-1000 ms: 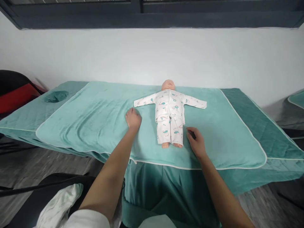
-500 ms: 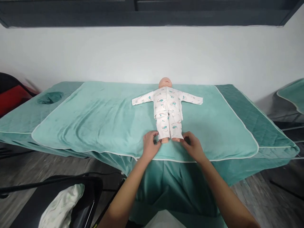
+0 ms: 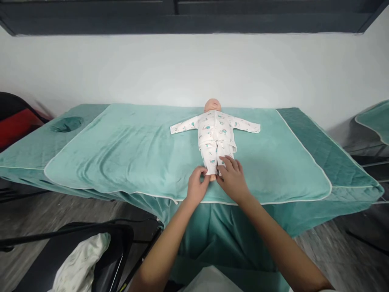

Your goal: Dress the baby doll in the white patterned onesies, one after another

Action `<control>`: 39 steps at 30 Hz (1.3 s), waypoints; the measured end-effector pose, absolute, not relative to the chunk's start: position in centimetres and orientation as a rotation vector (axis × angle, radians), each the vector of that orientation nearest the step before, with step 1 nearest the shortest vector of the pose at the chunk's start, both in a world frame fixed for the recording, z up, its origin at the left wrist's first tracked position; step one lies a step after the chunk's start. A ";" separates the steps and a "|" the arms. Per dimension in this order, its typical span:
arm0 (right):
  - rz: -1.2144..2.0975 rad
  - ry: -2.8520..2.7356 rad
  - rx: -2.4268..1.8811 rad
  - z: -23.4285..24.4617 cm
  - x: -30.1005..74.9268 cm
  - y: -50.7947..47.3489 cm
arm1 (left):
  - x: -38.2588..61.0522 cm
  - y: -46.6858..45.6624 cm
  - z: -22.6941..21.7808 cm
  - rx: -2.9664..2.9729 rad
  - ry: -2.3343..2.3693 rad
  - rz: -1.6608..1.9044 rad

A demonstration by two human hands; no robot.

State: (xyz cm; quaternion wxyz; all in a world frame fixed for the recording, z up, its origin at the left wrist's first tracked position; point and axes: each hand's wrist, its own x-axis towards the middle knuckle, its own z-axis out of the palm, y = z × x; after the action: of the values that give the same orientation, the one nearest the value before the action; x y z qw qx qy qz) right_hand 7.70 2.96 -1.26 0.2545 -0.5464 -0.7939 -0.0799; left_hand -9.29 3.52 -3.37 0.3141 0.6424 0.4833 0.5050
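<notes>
A baby doll (image 3: 216, 132) in white printed pyjamas lies on its back on a teal blanket (image 3: 136, 154), arms spread, head toward the wall. My left hand (image 3: 197, 187) pinches the cuff of the doll's left-side trouser leg near the foot. My right hand (image 3: 232, 178) lies over the other lower leg and foot, fingers curled on the trouser fabric. Both feet are mostly hidden by my hands.
The blanket covers a massage bed (image 3: 328, 154) with a face hole (image 3: 66, 123) at the far left. A black chair (image 3: 100, 243) with a white cloth (image 3: 75, 267) stands at the lower left. Another bed corner (image 3: 375, 119) shows at the right. A white wall is behind.
Both hands came in from the doll's sides to its feet. Since half a second ago my right hand moved left onto the lower leg, and my left hand closed on the trouser cuff.
</notes>
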 end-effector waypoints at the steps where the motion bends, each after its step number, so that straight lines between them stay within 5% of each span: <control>1: -0.210 -2.155 -1.484 -1.2 7.5 3.3 | -9.4 3.4 -3.2 1.680 1.273 1.346; 28: 0.064 -2.127 -1.213 -1.1 9.1 2.2 | -12.6 3.5 -5.5 1.664 1.196 1.318; 39: 0.367 -2.003 -1.212 -1.9 10.8 8.1 | -9.7 15.1 -3.8 0.570 0.871 1.539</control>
State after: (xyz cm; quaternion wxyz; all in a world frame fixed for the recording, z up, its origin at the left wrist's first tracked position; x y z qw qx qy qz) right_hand 10.82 8.14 -1.91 0.3767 -0.4738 -0.7830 0.1433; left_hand -9.74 15.09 -3.78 0.5987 0.2458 0.3757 0.6633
